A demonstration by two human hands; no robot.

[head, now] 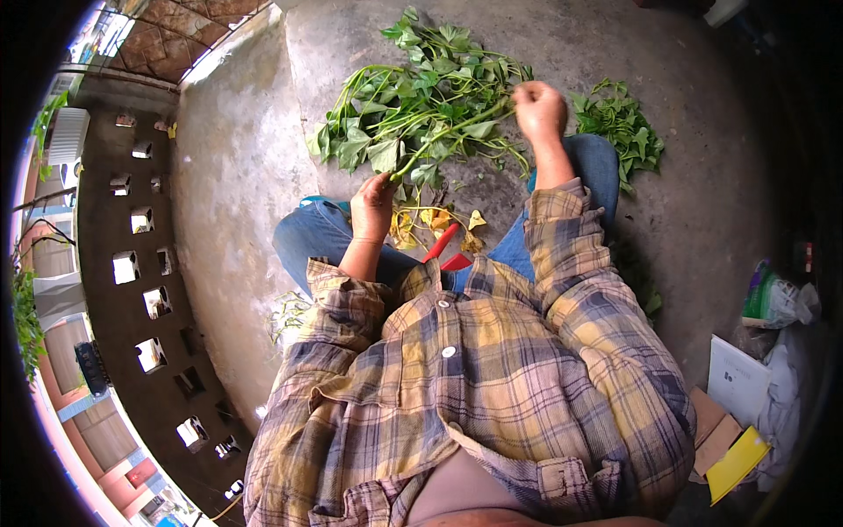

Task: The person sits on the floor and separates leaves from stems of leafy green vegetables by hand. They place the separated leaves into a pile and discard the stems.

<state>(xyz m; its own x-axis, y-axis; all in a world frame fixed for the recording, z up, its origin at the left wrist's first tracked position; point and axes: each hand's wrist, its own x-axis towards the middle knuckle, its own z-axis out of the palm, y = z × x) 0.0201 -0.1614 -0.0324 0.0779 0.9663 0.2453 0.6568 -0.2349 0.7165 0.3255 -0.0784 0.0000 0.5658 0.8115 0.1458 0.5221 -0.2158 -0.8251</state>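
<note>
My left hand (pixel 374 207) grips the lower end of a thick green vine stem (pixel 431 139) above my left knee. The stem slants up to the right. At its far end my right hand (pixel 541 112) has its fingers closed, and the exact pinch point is hidden. Beneath and beyond the stem spreads a large heap of leafy green vines (pixel 402 92), like sweet potato vines, on the concrete floor. A smaller pile of green leaves (pixel 622 128) lies right of my right hand. Yellowed leaves (pixel 435 221) lie between my legs, close to a red-handled tool (pixel 441 242), partly hidden by my shirt.
A low wall (pixel 125 316) with square openings runs along the left. A few pale green sprigs (pixel 288 315) lie by my left side. At the right are a white flat box (pixel 737 379), brown cardboard (pixel 714 428), a yellow sheet (pixel 737 464) and plastic bags (pixel 780 303).
</note>
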